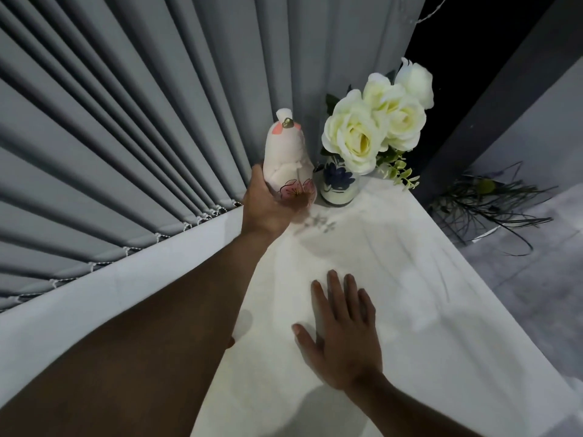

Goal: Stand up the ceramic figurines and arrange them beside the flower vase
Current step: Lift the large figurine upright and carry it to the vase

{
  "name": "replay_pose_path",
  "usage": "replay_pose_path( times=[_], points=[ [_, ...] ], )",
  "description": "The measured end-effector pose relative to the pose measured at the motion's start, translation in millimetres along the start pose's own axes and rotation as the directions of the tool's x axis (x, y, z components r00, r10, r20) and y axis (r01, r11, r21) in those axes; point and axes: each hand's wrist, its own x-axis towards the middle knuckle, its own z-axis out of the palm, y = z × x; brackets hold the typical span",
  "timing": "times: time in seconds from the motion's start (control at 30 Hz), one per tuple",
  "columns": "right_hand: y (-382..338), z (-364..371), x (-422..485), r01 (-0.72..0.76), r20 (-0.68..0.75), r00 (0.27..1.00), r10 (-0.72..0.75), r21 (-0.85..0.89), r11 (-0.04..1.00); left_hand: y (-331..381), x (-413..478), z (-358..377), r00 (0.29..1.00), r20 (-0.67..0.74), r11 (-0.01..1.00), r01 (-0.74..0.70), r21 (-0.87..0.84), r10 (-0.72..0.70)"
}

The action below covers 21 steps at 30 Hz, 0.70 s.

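Note:
A white ceramic figurine (pixel 285 156) with pink flower markings stands upright at the far left of the white table (pixel 410 279), close to the left of the flower vase (pixel 337 187). My left hand (pixel 268 206) grips the figurine around its base. The small white vase has blue flower paint and holds large white roses (pixel 372 127). My right hand (pixel 340 335) lies flat on the tabletop nearer to me, fingers spread and holding nothing. I see no other figurine.
Grey vertical blinds (pixel 110 152) hang along the left, right behind the figurine and vase. A white ledge (pixel 110 294) runs below them. The table's right edge drops to a grey floor with dark dry twigs (pixel 485 203).

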Motion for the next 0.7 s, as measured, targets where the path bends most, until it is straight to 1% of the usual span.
replay_pose_path(
  times=[0.17,0.27,0.4,0.47,0.5,0.6,0.67,0.7],
  points=[
    [-0.5,-0.3,0.1,0.004,-0.002,1.0,-0.004,-0.014,1.0,3.1,3.6,4.1,1.0,0.027,0.998,-0.001,-0.062,0.003],
    [-0.2,-0.1,0.6,0.002,0.002,1.0,-0.002,-0.01,1.0,4.2,4.2,4.9,0.997,0.065,0.994,0.041,-0.101,-0.035],
    [-0.1,-0.3,0.3,0.002,0.012,1.0,-0.002,-0.014,1.0,7.9,4.8,-2.2,0.988,0.135,0.99,0.095,-0.1,-0.081],
    [-0.8,-0.9,0.5,0.001,0.013,1.0,0.0,-0.01,1.0,12.8,-1.1,-11.8,0.974,0.186,0.982,0.153,-0.114,-0.13],
    [-0.9,-1.3,0.6,-0.002,0.016,1.0,0.002,-0.009,1.0,12.2,-4.9,-18.5,0.971,0.195,0.985,0.157,-0.076,-0.14],
    [-0.5,-4.6,0.9,-0.002,0.026,1.0,0.002,-0.012,1.0,3.5,-22.8,-44.3,0.959,0.232,0.981,0.132,0.145,-0.163],
    [-0.4,-6.4,0.9,0.0,0.037,0.999,0.001,-0.022,1.0,-7.3,-35.1,-63.5,0.938,0.254,0.949,0.166,0.27,-0.236],
    [0.1,-6.6,1.3,0.001,0.037,0.999,0.0,-0.03,1.0,-11.0,-43.0,-73.8,0.927,0.268,0.921,0.157,0.356,-0.261]
  ],
)
